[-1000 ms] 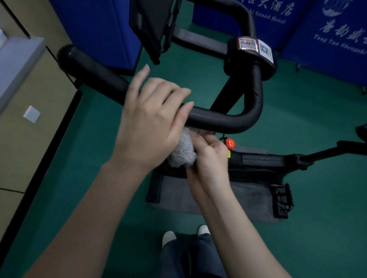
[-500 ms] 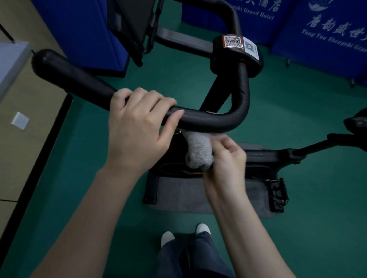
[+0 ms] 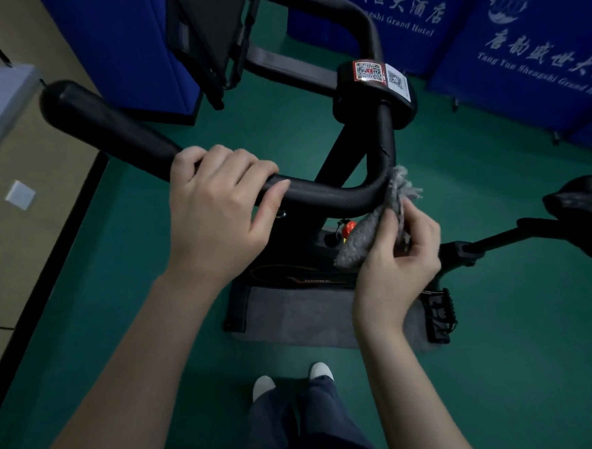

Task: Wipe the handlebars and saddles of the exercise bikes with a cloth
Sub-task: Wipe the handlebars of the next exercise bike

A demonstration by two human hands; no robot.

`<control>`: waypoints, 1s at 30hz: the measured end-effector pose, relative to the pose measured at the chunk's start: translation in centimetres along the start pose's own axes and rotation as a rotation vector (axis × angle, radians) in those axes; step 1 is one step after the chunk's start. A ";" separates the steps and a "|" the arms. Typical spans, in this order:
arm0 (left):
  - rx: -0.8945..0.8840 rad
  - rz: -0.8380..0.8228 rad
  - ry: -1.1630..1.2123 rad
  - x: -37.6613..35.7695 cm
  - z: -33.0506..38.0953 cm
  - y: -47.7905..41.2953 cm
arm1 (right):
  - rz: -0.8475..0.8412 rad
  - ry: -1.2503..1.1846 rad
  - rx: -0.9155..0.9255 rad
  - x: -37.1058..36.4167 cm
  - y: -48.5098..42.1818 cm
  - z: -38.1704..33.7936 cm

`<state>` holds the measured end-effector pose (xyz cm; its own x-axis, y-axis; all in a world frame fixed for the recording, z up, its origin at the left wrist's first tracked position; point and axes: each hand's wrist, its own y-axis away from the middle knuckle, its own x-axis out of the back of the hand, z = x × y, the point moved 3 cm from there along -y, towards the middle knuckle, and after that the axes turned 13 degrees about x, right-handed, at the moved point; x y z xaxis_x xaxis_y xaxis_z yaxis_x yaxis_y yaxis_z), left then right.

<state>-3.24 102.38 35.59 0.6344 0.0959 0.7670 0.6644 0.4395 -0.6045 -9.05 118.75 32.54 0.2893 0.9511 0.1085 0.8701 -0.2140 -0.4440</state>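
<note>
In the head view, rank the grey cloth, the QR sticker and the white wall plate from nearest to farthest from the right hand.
1. The grey cloth: pinched in the right hand, against the bend of the handlebar.
2. The QR sticker: ahead, at the handlebar's middle.
3. The white wall plate: far left, on the wall.
</note>
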 end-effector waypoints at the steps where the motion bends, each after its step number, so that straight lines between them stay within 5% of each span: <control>1: -0.002 0.004 -0.001 0.0 0.0 0.0 | -0.008 0.008 0.043 0.1 0.4 -0.1; 9: -0.006 0.015 -0.012 -0.2 -0.1 0.1 | -0.122 0.074 0.198 -0.4 -3.7 -0.4; 14: -0.003 0.029 -0.012 -0.2 0.0 0.2 | -0.509 0.320 0.506 -1.0 -4.5 -1.9; 21: -0.008 0.032 -0.004 -0.2 -0.1 0.2 | -1.040 0.672 0.714 -3.1 -7.9 -3.8; 27: -0.005 0.037 0.000 -0.2 -0.1 0.3 | -1.447 0.650 0.521 -7.5 -8.3 -5.6; 30: -0.014 0.039 -0.014 -0.2 -0.2 0.4 | -1.432 0.532 0.545 -8.2 -7.8 -5.9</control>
<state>-3.06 102.33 35.18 0.6548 0.1254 0.7454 0.6443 0.4231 -0.6371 -15.87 111.31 40.36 -0.3916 0.0857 0.9161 0.3299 0.9425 0.0528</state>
